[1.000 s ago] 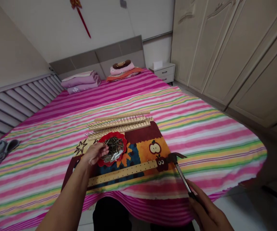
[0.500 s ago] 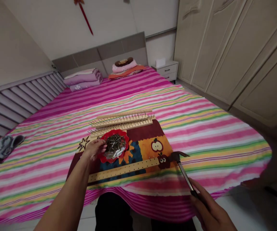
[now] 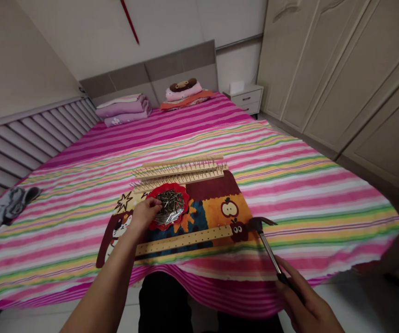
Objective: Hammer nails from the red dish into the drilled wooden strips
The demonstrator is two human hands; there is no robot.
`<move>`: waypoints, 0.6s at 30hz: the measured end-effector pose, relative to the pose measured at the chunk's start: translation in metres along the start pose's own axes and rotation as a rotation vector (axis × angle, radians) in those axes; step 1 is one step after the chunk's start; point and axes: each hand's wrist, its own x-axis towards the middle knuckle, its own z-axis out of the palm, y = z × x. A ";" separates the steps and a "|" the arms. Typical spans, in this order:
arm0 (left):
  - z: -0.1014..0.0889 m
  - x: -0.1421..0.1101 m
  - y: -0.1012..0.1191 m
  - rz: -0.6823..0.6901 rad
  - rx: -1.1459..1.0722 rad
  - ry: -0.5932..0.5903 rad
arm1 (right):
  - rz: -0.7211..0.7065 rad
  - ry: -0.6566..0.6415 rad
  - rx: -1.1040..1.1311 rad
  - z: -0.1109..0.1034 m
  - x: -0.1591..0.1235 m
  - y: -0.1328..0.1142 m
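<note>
My left hand (image 3: 146,211) reaches over the left rim of a red scalloped bowl (image 3: 186,199), its fingers pinched together at the nails (image 3: 171,206) inside. Whatever sits between the fingertips is too small to make out. My right hand (image 3: 302,300) is wrapped round the dark grip of a claw hammer (image 3: 269,247), whose head rests at the right edge of the patterned mat (image 3: 216,187). A wooden strip (image 3: 189,238) with rows of holes lies along the mat's near side, a few nails standing near its right end.
Beyond the bowl lie wooden strips (image 3: 182,177) bristling with upright nails. All this is on a striped bedspread (image 3: 307,185). Folded bedding (image 3: 125,108) is by the headboard, grey clothing (image 3: 8,208) at the left. A nightstand (image 3: 246,98) and wardrobe (image 3: 321,69) stand right.
My left hand has moved right, its fingers further into the bowl among the nails. My right hand and the hammer hold their place. The view has shifted slightly.
</note>
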 end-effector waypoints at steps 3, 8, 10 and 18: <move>0.004 -0.004 0.005 0.068 0.234 -0.037 | -0.001 0.002 -0.001 0.000 0.000 0.000; 0.020 0.005 0.016 0.181 0.346 -0.021 | -0.004 0.008 -0.006 0.001 0.001 0.002; 0.027 0.010 0.020 0.198 0.377 -0.032 | -0.009 0.014 -0.005 0.000 0.001 0.003; 0.036 0.018 0.030 0.230 0.504 -0.058 | -0.010 0.004 -0.036 0.000 0.003 0.009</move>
